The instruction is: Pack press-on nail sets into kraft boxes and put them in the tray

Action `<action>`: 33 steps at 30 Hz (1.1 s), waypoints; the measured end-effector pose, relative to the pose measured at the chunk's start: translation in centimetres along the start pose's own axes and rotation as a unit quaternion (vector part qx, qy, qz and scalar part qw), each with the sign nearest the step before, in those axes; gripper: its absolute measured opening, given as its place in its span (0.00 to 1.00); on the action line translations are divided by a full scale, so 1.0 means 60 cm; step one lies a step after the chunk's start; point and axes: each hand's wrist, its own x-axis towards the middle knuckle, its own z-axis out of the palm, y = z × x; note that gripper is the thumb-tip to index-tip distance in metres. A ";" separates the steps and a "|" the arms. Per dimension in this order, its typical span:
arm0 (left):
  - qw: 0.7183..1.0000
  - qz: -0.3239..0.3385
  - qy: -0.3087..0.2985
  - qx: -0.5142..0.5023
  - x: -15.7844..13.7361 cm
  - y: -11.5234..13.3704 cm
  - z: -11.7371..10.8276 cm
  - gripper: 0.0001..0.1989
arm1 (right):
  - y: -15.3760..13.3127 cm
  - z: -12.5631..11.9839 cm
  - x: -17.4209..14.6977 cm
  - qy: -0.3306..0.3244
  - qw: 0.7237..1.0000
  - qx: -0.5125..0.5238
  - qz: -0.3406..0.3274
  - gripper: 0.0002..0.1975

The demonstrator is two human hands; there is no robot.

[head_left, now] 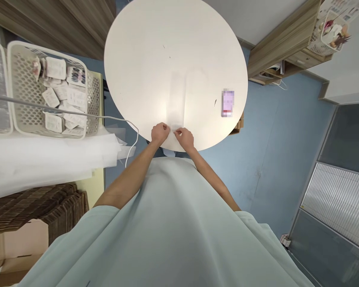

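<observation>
A long, narrow strip of translucent white sheet lies flat on the round white table, running away from me. It looks like thin packing foam or film; I cannot tell which. At its near end, close to the table's front edge, my left hand is closed in a pinch at the near left corner. My right hand pinches the same end a little to the right, fingertips facing those of the left. Only a small gap separates the two hands.
A pixelated purple item lies on the table at right. To the left, a white basket holds several packets, with a white cable across it. White sheets and folded cardboard are stacked nearby. A wooden cabinet stands right.
</observation>
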 end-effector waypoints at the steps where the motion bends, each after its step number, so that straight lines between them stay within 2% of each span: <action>1: 1.000 -0.002 0.003 -0.004 0.002 -0.001 0.001 0.13 | 0.007 -0.008 0.000 0.012 1.000 0.011 0.012 0.09; 6: 0.999 -0.030 -0.010 -0.023 0.004 -0.003 0.001 0.12 | 0.041 -0.039 0.009 0.055 0.995 0.057 0.057 0.09; 9: 0.999 -0.036 -0.009 -0.027 0.000 -0.002 0.002 0.11 | 0.051 -0.045 0.022 0.052 0.994 0.072 0.071 0.10; 22: 0.998 -0.065 0.018 0.012 -0.004 -0.005 0.032 0.08 | 0.035 -0.020 0.056 0.023 0.993 0.063 0.095 0.14; 27: 0.998 -0.039 0.041 0.038 -0.004 -0.008 0.041 0.10 | 0.033 -0.016 0.062 0.025 0.991 0.079 0.104 0.14; 31: 0.997 -0.034 0.024 0.069 -0.009 -0.004 0.039 0.16 | 0.033 -0.014 0.062 0.025 0.989 0.091 0.111 0.13; 33: 0.994 0.005 0.035 0.103 -0.016 0.000 0.033 0.20 | 0.033 -0.013 0.061 0.028 0.988 0.099 0.119 0.13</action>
